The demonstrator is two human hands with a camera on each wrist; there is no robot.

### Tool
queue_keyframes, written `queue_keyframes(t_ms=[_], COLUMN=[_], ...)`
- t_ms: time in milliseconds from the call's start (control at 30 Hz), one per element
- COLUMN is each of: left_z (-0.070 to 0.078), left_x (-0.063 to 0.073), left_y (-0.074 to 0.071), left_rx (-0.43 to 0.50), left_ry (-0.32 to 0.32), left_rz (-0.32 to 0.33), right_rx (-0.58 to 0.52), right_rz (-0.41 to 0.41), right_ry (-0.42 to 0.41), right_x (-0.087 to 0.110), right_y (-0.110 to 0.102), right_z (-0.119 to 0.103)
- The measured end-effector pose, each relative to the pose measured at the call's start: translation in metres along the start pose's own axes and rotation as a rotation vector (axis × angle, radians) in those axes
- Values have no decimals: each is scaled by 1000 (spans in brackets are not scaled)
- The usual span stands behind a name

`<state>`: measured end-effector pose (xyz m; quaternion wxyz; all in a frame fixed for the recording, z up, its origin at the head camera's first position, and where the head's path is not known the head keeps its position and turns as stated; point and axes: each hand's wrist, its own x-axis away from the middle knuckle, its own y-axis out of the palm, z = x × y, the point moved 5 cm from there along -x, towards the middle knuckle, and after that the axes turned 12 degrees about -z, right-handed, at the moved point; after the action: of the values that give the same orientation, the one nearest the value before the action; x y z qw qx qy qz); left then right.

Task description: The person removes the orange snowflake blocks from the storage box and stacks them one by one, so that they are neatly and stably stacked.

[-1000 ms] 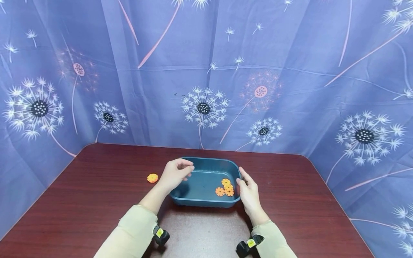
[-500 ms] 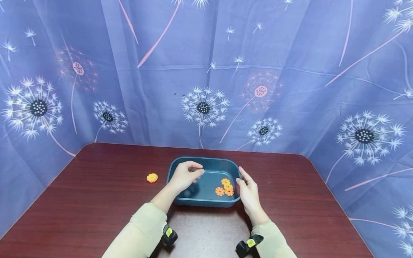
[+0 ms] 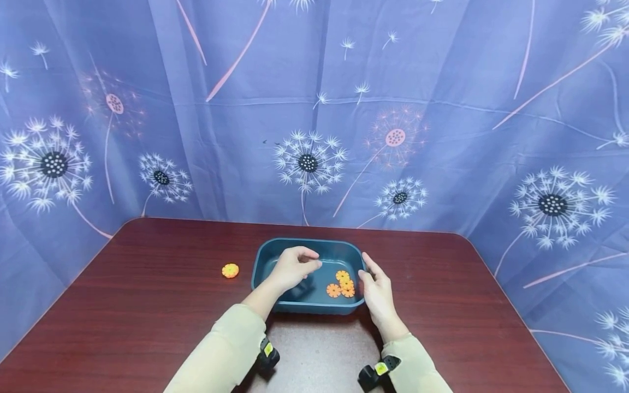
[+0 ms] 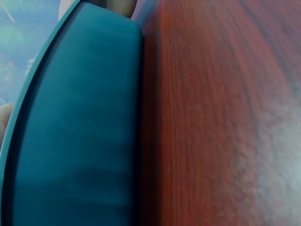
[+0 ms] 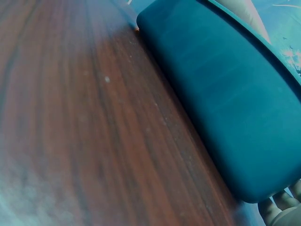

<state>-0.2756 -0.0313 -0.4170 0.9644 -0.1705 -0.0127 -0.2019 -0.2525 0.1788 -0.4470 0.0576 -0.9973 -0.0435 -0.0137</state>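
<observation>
A blue-green rectangular plastic basin (image 3: 314, 308) sits on the table, with several notched orange and yellow plastic discs (image 3: 346, 284) lying inside near its right end. My left hand (image 3: 294, 267) hovers over the middle of the basin, thumb and index finger bent towards each other; whether something is between them cannot be seen. The right hand (image 3: 379, 295) holds the basin's right end, thumb at the rim and fingers along the outer wall. In the right wrist view, fingertips (image 5: 284, 200) show beside the basin's end. The left wrist view is mostly basin wall (image 4: 80, 117).
More notched discs (image 3: 230, 271), yellow over orange, lie on the dark red wooden table (image 3: 147, 305), left of the basin. A blue curtain (image 3: 236, 164) with dandelion prints surrounds the back and sides.
My left hand has moved right, from over the basin's left end to above its middle. The right hand stays on the right end, and the discs have not moved.
</observation>
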Motion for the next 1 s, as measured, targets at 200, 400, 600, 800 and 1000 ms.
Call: queue_keyframes(t_ms=[200,400,600,800,1000], left_z=[6,10,8,2,1], left_x=[-9,-19,-26,-24,-24], left_y=[8,17,25,26,31], left_rx=[-82,-116,-123,-129,-156], left_ry=[15,20,-3,-22,-15], left_rz=[-27,-53,-79,-91,-152], right_rx=[1,9,24,36,35], right_rz=[8,3,4,6,17], right_ry=[4,8,14,16,18], right_x=[0,-1,0,0,0], right_y=[0,0,0,1,0], right_z=[0,0,0,0,0])
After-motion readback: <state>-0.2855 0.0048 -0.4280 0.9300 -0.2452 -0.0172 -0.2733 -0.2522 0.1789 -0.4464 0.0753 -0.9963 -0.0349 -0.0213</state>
